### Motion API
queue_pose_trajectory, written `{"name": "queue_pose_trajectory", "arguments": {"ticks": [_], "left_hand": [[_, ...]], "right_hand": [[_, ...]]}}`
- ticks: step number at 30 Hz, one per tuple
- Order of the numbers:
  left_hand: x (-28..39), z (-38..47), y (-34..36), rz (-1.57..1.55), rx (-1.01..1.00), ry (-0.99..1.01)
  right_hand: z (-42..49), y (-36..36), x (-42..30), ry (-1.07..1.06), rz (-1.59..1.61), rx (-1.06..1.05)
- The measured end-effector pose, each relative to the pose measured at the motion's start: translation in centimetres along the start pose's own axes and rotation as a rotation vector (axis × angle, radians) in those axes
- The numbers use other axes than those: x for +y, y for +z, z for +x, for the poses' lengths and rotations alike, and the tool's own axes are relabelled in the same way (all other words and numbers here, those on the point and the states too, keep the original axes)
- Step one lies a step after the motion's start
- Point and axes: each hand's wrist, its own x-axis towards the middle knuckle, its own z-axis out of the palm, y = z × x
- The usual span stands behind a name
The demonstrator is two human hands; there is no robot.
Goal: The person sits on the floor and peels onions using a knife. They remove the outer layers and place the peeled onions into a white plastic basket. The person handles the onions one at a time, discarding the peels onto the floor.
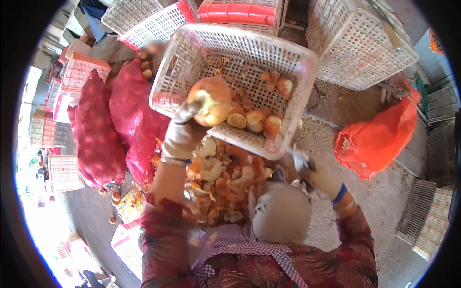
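In my gloved left hand (183, 136) is a large yellow onion (212, 102), held over the near left part of a white perforated plastic crate (237, 138). A pale patch on the onion shows where skin is off. Several onions (255, 120) with cut pale ends lie inside the crate, among loose skins (245, 99). My gloved right hand (322, 178) is right of the crate's near corner, fingers closed around what looks like a small knife (299, 159), blurred by motion. Onion peelings (230, 176) are heaped between my arms, below the crate.
Two full red mesh sacks (97, 136) (131, 108) stand at left. An orange mesh sack (378, 138) lies on the floor at right. White crates (363, 50) stand at the back right, one with a wooden-handled tool (392, 36) on it. Loose onions (116, 196) lie at lower left.
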Motion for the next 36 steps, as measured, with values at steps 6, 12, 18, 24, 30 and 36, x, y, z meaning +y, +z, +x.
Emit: {"name": "queue_pose_trajectory", "arguments": {"ticks": [6,12,18,24,30,36], "left_hand": [[1.7,-14.8,-0.8,-0.012,0.14,0.086],[2.3,-24.2,-2.3,-0.051,0.185,0.138],[1.6,-28.1,-2.7,-0.077,0.247,0.19],[2.2,-29.7,-2.0,-0.065,0.239,0.23],[1.9,-29.8,-5.2,-0.099,0.176,0.294],[2.2,-30.0,-4.0,-0.145,0.228,0.289]], "right_hand": [[0.5,5.0,-5.8,-0.127,0.244,-0.024],[3.1,6.5,-3.4,-0.175,-0.026,0.048],[5.7,7.2,-3.9,-0.132,-0.793,0.36],[4.3,8.9,-1.4,-0.097,-1.09,0.5],[3.8,6.5,2.3,-0.019,-1.14,0.356],[0.5,8.8,-0.5,-0.287,-0.858,0.468]]}}
